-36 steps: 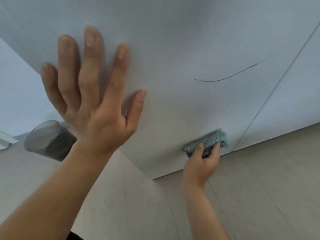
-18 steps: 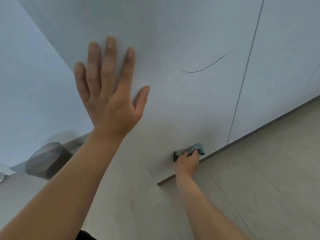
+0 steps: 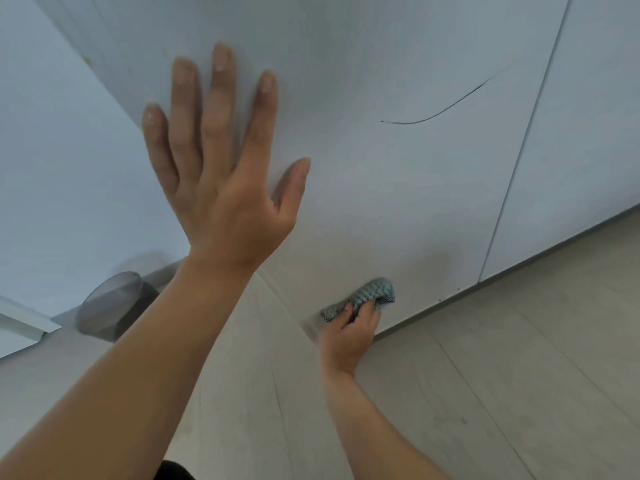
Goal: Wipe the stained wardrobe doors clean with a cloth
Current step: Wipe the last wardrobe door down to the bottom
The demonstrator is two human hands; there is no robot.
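A pale grey wardrobe door [image 3: 381, 209] fills the upper view. A thin dark curved line [image 3: 436, 112] marks it at the upper right. My left hand [image 3: 221, 174] lies flat against the door, fingers spread, holding nothing. Low down, at the door's bottom corner, my right hand [image 3: 349, 332] presses a folded teal knitted cloth [image 3: 372, 293] against the panel. A second door [image 3: 571, 168] adjoins on the right, past a narrow seam.
A grey cylindrical bin [image 3: 110, 306] stands on the floor at the left, beside the wall. Light wood-look flooring [image 3: 502, 375] runs along the wardrobe's base. A small yellowish speck [image 3: 86, 60] sits on the door's left edge, up high.
The view has shifted and tilted. My right hand with the cloth stays low at the door's bottom edge, sliding slightly left toward the corner. The left hand stays flat on the door.
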